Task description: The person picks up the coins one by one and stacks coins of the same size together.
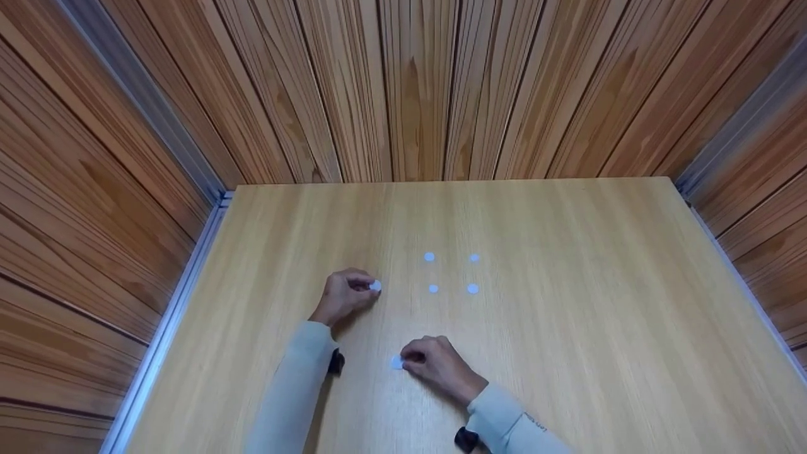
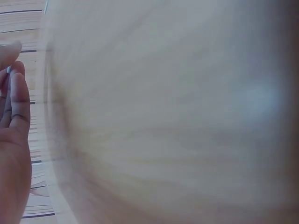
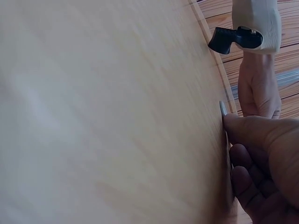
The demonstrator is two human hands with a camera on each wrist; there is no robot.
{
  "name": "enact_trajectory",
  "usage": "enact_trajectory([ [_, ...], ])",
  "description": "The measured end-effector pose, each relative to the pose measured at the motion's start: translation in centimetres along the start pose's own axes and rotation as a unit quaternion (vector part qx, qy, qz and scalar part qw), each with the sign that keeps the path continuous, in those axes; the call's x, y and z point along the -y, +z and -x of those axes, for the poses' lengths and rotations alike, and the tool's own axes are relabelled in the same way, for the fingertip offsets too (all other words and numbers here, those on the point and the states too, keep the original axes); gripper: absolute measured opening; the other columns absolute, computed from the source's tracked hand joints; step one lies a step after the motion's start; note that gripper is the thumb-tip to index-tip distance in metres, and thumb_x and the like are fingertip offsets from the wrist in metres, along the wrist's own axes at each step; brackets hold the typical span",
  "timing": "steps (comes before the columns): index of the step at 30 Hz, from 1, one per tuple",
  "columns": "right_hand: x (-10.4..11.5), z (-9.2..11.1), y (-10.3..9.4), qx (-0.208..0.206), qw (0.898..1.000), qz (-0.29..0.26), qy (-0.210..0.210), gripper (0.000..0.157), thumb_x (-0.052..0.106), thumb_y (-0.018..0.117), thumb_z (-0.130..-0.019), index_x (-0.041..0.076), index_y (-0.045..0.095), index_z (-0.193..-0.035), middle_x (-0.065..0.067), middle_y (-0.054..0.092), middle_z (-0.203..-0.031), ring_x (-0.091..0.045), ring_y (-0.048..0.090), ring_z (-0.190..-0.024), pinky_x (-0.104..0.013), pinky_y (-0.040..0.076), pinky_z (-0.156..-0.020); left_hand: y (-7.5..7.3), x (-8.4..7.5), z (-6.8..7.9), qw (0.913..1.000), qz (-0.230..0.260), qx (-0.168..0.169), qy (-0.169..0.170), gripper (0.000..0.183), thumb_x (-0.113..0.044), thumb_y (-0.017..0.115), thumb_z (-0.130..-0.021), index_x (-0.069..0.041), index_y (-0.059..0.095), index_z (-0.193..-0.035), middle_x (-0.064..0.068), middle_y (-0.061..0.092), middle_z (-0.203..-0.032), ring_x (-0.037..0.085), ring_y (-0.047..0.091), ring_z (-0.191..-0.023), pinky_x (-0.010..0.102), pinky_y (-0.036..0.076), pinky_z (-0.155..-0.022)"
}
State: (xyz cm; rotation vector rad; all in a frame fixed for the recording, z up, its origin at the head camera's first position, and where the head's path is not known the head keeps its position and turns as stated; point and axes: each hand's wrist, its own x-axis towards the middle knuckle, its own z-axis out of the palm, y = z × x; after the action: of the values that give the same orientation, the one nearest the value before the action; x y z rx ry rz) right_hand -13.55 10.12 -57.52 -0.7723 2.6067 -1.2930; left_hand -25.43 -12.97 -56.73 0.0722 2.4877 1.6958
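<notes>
Out over the left half of the table, my left hand [image 1: 343,297] pinches a small white round disc [image 1: 376,285] between thumb and fingertips. Nearer the front, my right hand [image 1: 443,367] holds another white disc [image 1: 396,362] at its fingertips, just at the tabletop. The right wrist view shows that disc [image 3: 223,108] edge-on by the thumb. Only the side of the left hand [image 2: 14,126] enters the left wrist view, where its disc is mostly hidden. Several more white discs [image 1: 473,289] lie flat to the right of the left hand, in two rows.
The wooden table [image 1: 599,328] reaches back to a wood-plank wall [image 1: 416,94]. Plank walls with metal rails [image 1: 170,321] stand at both sides. A black wrist device [image 1: 336,362] sits on the left sleeve, another [image 1: 466,439] on the right.
</notes>
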Motion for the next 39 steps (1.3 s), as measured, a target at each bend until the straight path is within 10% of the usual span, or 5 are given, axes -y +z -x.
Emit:
enact_trajectory([
  [39, -0.2, 0.0, 0.1, 0.001, 1.000, 0.000, -0.015, 0.009, 0.007, 0.076, -0.088, 0.006, 0.077, -0.097, -0.001, 0.074, -0.090, -0.010, 0.065, -0.082, -0.025, 0.052, -0.072, -0.1, 0.3, 4.6, 0.9925, 0.022, 0.045, 0.112, 0.020, 0.002, 0.082, -0.078, -0.002, 0.078, -0.097, 0.011, 0.071, -0.099, 0.024, 0.068, -0.088, 0.026, 0.055, -0.076],
])
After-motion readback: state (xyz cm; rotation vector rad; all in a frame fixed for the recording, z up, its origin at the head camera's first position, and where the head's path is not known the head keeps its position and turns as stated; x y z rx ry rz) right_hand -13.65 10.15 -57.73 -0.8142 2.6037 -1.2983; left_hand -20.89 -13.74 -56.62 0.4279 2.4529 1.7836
